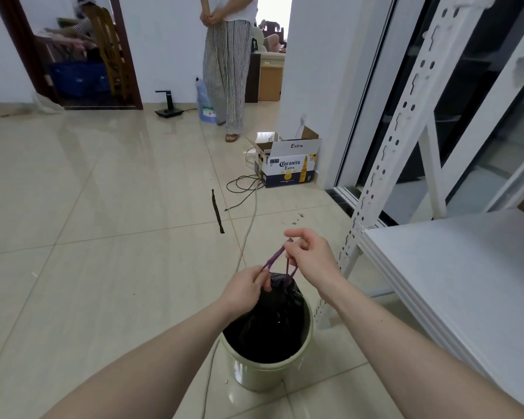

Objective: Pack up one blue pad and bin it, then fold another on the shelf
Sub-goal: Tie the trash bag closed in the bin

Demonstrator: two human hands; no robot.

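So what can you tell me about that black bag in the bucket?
The black bag looks like thin, glossy plastic, crinkled and gathered shut at its top. It sits inside a pale green bucket on the tiled floor beside a white shelf. Purple drawstrings come out of its neck. Both hands pinch them, the left hand low by the neck, the right hand higher.

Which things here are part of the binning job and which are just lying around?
In use: left hand and right hand pinching the purple drawstring, black bag, green bin, white shelf.
Lying about: Coronita box, black cable, water bottle.
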